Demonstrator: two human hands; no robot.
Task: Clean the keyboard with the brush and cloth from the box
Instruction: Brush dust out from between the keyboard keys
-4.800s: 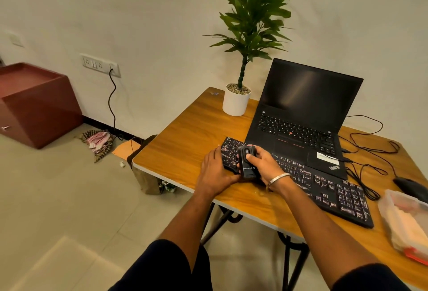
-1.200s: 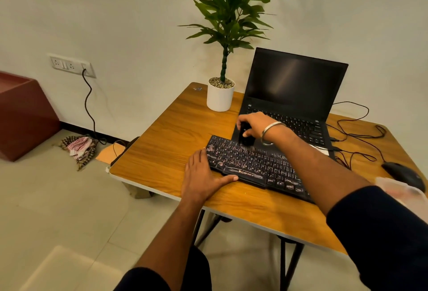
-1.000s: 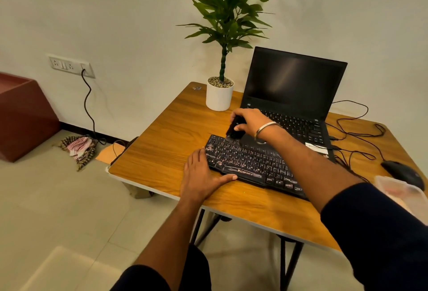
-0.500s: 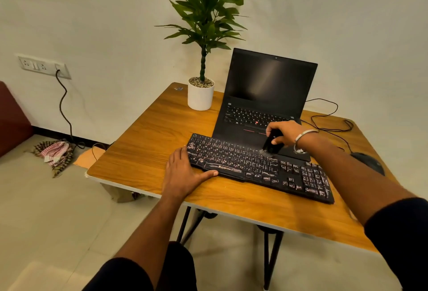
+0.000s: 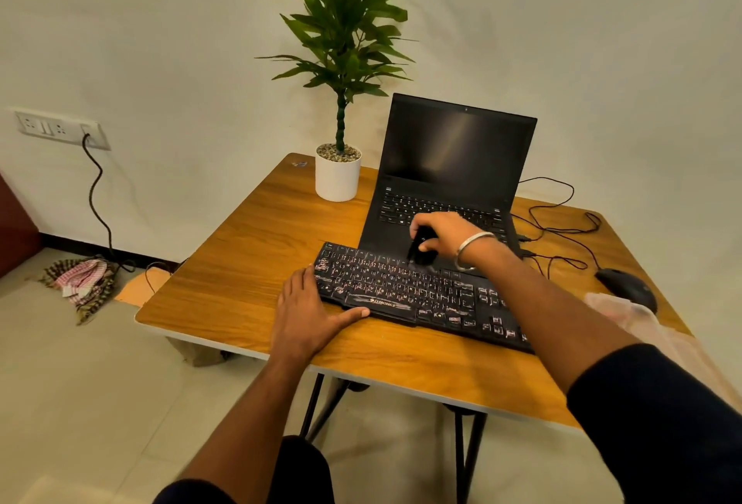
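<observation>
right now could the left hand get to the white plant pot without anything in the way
Probably yes: the left hand lies flat at the keyboard's left end, and only bare table lies between it and the pot.

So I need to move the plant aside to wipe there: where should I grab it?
Grip the white pot round its straight wall, coming from the left, since the laptop crowds its right. The thin stem looks too slender to lift by.

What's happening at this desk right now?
A person is brushing a black keyboard on a wooden table. The right hand grips a small black brush at the keyboard's far edge, just in front of the open laptop. The left hand lies flat at the keyboard's near left corner. No cloth is in either hand.
</observation>
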